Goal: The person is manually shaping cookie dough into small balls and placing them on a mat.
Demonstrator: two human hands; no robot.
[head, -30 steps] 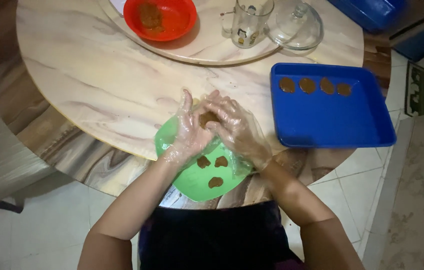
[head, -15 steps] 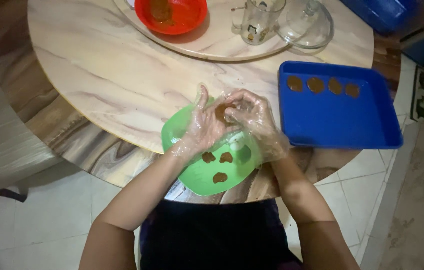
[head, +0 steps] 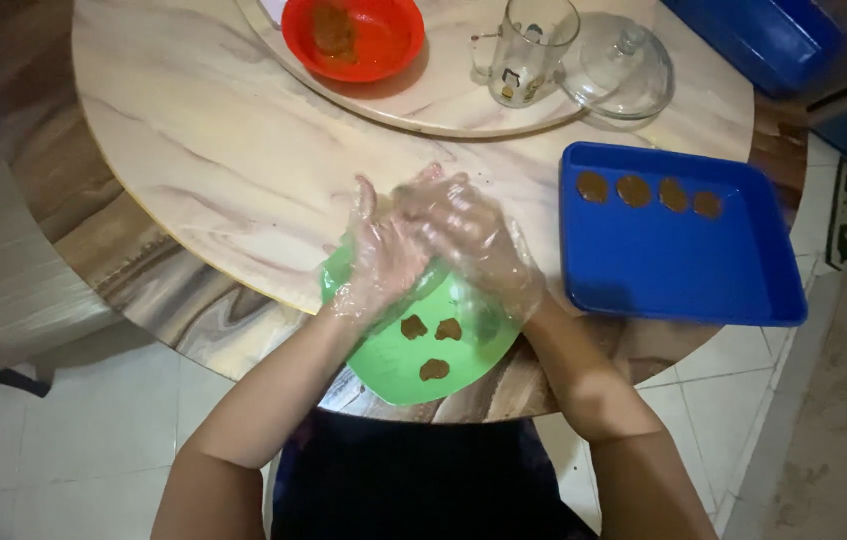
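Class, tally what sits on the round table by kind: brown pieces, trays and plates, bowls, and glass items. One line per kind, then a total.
Brown pieces: 7, four in the blue tray and three on the green plate
Trays and plates: 2
Red bowl: 1
Glass items: 2, a mug and a lid
Total: 12

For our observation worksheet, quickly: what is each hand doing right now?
Left hand: in a clear glove, pressed against the other hand; what it holds cannot be told.
Right hand: gloved too, cupped over the left; contents hidden.
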